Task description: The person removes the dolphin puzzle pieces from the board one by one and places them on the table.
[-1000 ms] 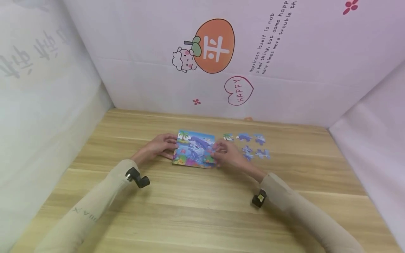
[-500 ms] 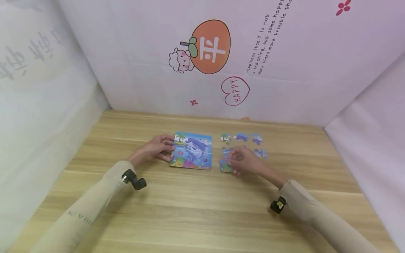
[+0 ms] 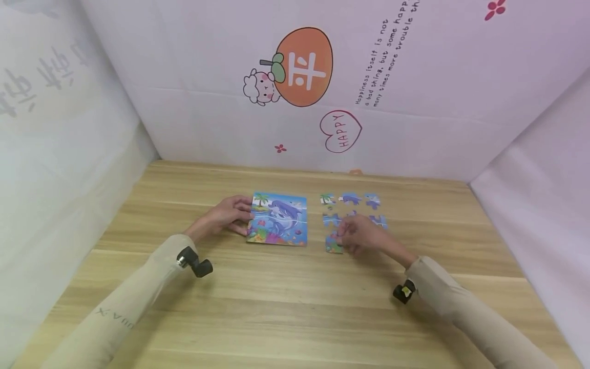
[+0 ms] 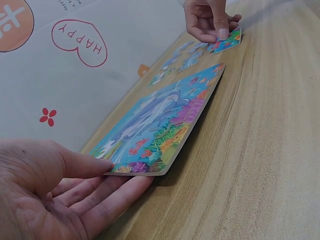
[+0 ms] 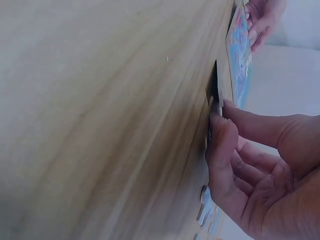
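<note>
My left hand (image 3: pixel 229 214) grips the left edge of a square picture board (image 3: pixel 278 220) with a dolphin and palm tree on it. In the left wrist view the thumb lies on its face and the fingers are underneath, with the near corner raised off the table. To the right, my right hand (image 3: pixel 361 233) pinches a jigsaw piece (image 3: pixel 334 243) with coral colours between thumb and forefinger. This piece (image 4: pixel 229 42) is tilted in the left wrist view. Just beyond it lies a blue jigsaw piece (image 3: pixel 330 220), and the right hand partly covers other pieces.
Several more loose pieces lie in rows beyond my right hand, among them a palm tree piece (image 3: pixel 327 199), a dolphin piece (image 3: pixel 351 199) and a corner piece (image 3: pixel 372 201). A printed cloth wall (image 3: pixel 207 123) rises at the back of the wooden table (image 3: pixel 258 307).
My right hand has moved from the board's right edge to the loose pieces on the right, and the pinched piece has shifted slightly rightward. The left hand stays on the board.
</note>
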A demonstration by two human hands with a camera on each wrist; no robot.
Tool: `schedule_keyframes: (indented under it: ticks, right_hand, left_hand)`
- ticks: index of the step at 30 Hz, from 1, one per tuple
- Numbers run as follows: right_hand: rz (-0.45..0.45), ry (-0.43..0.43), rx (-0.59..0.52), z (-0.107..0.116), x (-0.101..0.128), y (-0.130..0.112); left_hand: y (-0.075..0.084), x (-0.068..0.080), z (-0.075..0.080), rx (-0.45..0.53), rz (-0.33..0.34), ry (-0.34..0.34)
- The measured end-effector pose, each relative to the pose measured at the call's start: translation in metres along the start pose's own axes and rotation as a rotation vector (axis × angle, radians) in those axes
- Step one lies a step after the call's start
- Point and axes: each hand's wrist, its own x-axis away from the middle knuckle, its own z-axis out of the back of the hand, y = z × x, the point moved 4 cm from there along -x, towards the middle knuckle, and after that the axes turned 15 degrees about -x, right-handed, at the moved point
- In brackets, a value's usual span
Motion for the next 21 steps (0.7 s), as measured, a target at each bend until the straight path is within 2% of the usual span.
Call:
schedule_keyframes:
  ticks: [5,14,21]
  right_hand:
    - [-0.028,0.036,0.057,-0.0017,-0.0041,-0.0032]
    - [-0.076,0.109,0.072,-0.0014,-0.0043,-0.0028]
    - [-0.057,0.108,0.089,-0.0014,-0.0065,-0.0018]
  left_hand:
    - [-0.0014,0.0000,-0.0013,0.005,0.008,0.012]
    - [-0.0007,0.0001,-0.0049,0.044,0.023,0.031]
    - [-0.0054,0.0019,-0.0050,0.034,0.027,0.028]
